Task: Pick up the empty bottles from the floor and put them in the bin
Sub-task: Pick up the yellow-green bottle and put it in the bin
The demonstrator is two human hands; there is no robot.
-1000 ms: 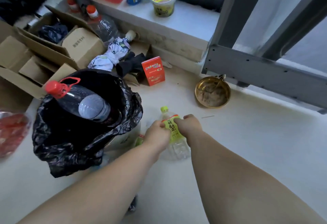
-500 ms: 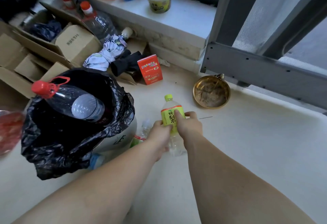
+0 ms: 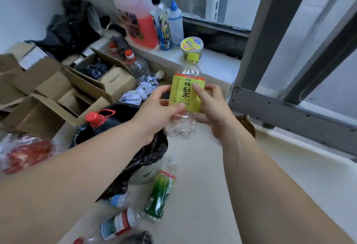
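Bottles (image 3: 161, 195) remain on the floor (image 3: 202, 195) beside the bin (image 3: 150, 153) while our left hand (image 3: 154, 112) and right hand (image 3: 214, 108) both grip the yellow-labelled bottle (image 3: 186, 93) above it.

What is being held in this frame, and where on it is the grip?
Both hands hold one empty bottle upright by its yellow label: the left hand on its left side, the right hand on its right.

The pale floor (image 3: 222, 195) carries the bin (image 3: 146, 174); beside it lie a green bottle (image 3: 160, 195) and two clear bottles (image 3: 119, 222), with boxes (image 3: 48, 97) behind.
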